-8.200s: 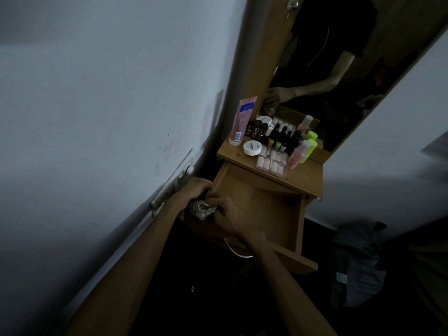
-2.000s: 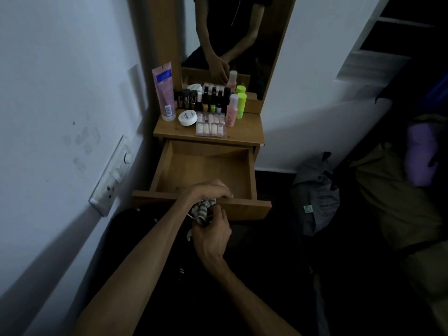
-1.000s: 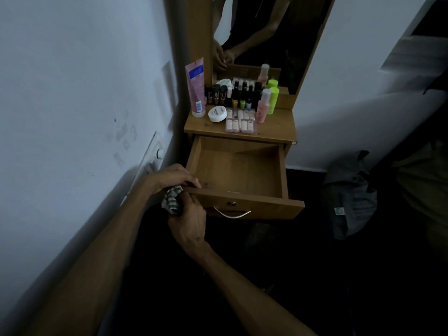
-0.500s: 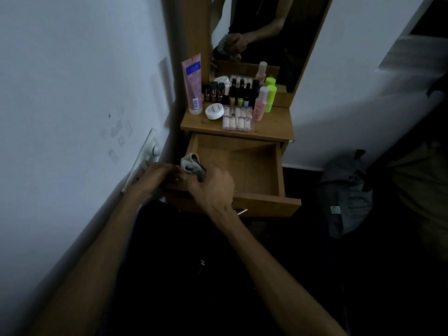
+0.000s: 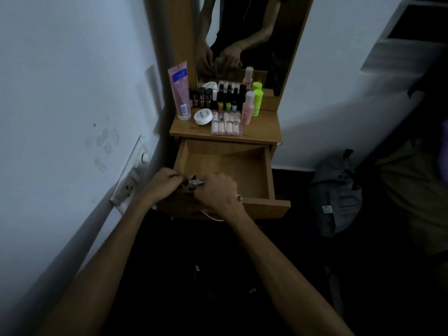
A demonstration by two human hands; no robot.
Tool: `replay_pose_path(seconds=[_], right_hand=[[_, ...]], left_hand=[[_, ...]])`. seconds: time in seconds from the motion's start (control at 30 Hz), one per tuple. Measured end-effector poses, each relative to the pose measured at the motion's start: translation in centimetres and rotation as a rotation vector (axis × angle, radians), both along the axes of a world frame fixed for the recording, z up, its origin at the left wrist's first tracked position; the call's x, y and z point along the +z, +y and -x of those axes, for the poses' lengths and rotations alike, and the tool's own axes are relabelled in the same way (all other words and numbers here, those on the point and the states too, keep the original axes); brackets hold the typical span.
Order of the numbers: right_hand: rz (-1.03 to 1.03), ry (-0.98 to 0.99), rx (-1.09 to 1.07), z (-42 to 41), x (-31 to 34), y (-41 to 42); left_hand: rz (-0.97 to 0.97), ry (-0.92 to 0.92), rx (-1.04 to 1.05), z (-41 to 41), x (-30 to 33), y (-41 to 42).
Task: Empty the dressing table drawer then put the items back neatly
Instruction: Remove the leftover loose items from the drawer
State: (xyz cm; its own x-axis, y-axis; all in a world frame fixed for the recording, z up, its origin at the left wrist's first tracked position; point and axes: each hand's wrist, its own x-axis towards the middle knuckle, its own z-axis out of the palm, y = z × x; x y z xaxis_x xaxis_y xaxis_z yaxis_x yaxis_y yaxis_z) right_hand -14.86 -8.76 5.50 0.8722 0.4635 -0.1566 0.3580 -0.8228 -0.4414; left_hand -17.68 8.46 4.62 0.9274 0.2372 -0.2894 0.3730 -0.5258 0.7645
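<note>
The wooden drawer (image 5: 271, 173) of the dressing table stands pulled out, its visible floor bare. Over its front left corner my left hand (image 5: 163, 183) and my right hand (image 5: 217, 190) both grip a small crumpled patterned cloth (image 5: 194, 184), mostly hidden between them. On the table top (image 5: 263, 132) stand a pink tube (image 5: 180, 90), a white round jar (image 5: 203, 116), a clear box of small vials (image 5: 226, 122), a row of dark small bottles (image 5: 218, 98), a pink bottle (image 5: 247, 107) and a green bottle (image 5: 257, 100).
A mirror (image 5: 244, 40) rises behind the table and reflects the hands. A wall socket plate (image 5: 131, 175) sits on the white wall left of the drawer. A grey bag (image 5: 337, 195) lies on the dark floor to the right, next to dark bundles.
Both hands with the cloth have dropped from above the drawer's left edge to its front left corner. The cloth is now more hidden between the fingers.
</note>
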Motion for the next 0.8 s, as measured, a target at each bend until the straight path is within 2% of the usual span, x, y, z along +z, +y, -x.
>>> replay_pose_path(seconds=[0.13,0.37,0.57,0.8], right_hand=[[0.000,-0.032,-0.064,-0.8,0.0,-3.7],[0.090,-0.054,-0.261,-1.5,-0.7,-9.1],[0.110,-0.082,-0.356,-2.2,-0.6,-14.7],[-0.058,-0.121,-0.431,-1.8,-0.8,-16.2]], left_hand=[[0.020,0.124,-0.190,-1.0,-0.2,-2.2],[-0.075,0.160,-0.388,-2.4,-0.2,-5.8],[-0.087,0.190,-0.361,-2.9,-1.3,-7.4],[-0.081,0.120,-0.315,-2.5,-1.5,-7.4]])
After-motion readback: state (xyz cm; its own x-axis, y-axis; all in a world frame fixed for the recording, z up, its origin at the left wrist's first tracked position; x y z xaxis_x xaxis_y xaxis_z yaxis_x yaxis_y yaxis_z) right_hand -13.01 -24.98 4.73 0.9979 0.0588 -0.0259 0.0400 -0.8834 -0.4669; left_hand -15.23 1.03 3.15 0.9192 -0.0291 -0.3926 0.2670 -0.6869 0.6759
